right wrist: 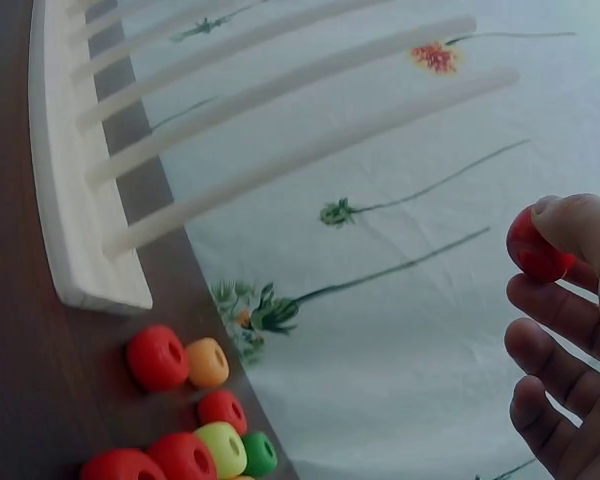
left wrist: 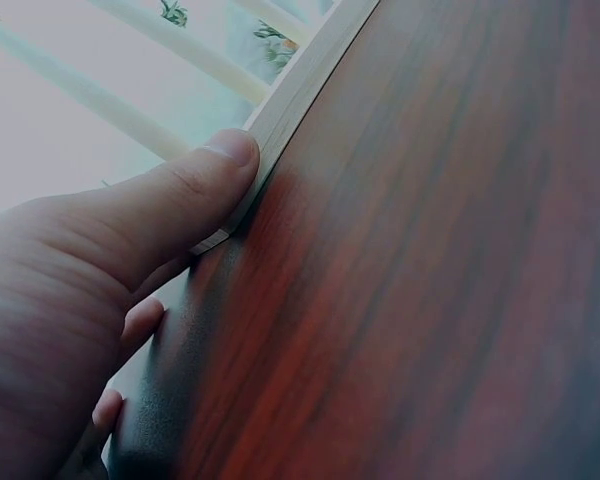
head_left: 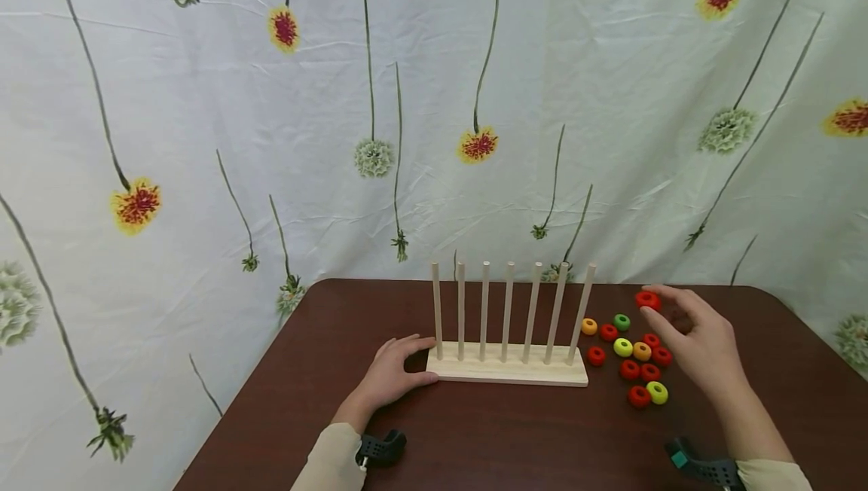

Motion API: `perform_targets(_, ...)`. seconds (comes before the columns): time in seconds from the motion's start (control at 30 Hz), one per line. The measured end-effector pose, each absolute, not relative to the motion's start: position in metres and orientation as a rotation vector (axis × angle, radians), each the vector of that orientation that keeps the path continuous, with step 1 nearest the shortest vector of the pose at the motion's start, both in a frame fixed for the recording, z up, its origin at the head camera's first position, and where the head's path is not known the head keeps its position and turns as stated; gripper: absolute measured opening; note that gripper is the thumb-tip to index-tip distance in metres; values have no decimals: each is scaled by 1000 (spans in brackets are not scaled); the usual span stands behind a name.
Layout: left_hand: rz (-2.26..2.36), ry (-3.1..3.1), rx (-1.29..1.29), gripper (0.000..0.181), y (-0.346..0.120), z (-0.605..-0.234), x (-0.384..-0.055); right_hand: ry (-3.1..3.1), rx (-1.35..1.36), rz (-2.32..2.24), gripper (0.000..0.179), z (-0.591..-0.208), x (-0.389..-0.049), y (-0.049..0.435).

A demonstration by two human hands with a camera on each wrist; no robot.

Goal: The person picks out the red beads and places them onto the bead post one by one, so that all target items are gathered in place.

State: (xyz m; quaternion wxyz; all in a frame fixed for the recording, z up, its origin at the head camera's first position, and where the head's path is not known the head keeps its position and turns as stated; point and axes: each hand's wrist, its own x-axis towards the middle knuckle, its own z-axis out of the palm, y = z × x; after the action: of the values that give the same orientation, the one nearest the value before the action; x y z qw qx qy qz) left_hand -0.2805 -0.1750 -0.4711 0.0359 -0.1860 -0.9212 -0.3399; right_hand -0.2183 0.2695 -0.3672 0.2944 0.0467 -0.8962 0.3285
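Observation:
A pale wooden stand (head_left: pixel 508 374) with several upright pegs rests on the dark table. My left hand (head_left: pixel 396 374) grips its left end, thumb along the front edge and fingers behind; in the left wrist view the thumb (left wrist: pixel 195 185) presses on the base. My right hand (head_left: pixel 701 336) is raised over the right side, pinching a red bead (head_left: pixel 648 300) between thumb and finger. The right wrist view shows that red bead (right wrist: pixel 536 246) held apart from the pegs. Below lie several loose beads, among them a green bead (head_left: pixel 621 321) and a yellow bead (head_left: pixel 657 392).
The dark brown table (head_left: pixel 515 438) has rounded far corners. Behind it hangs a white cloth (head_left: pixel 305 114) printed with flowers. The pegs (head_left: pixel 508 310) stand upright between my two hands, and the loose beads lie right of the stand.

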Motion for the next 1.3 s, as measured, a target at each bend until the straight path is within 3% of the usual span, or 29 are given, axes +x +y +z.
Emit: perform_targets(1.3,-1041,-2829,-547,60,-174,-471,-279,-2261,225,968,36,-336,-214,221)
